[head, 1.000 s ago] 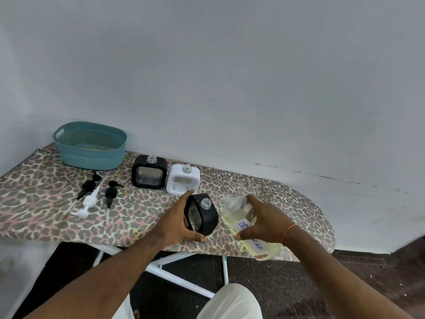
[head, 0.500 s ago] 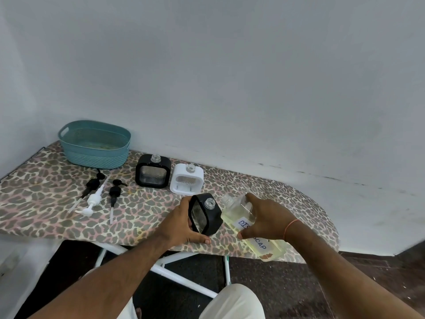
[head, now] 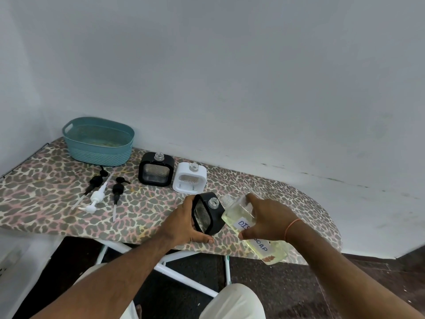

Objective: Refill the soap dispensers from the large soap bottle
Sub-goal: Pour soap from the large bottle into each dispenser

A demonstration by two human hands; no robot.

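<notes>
Clear labelled large soap bottle (head: 241,217) has tipped closer: neck beside square black soap dispenser (head: 210,212) mouth, seemingly apart. Left hand (head: 184,224) grips dispenser; right hand (head: 266,217) grips bottle.

Clear plastic soap bottle (head: 243,217), ribbed basket (head: 99,143)

A teal basket (head: 99,143) sits on the leopard-print ironing board (head: 46,199).

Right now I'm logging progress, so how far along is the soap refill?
Prep looks done: all three pump heads lie on the board. In hand: left hand grips a tilted black dispenser, right hand tips the soap bottle beside its neck; no stream visible. Left: black dispenser behind, white dispenser, refitting pumps.
</notes>
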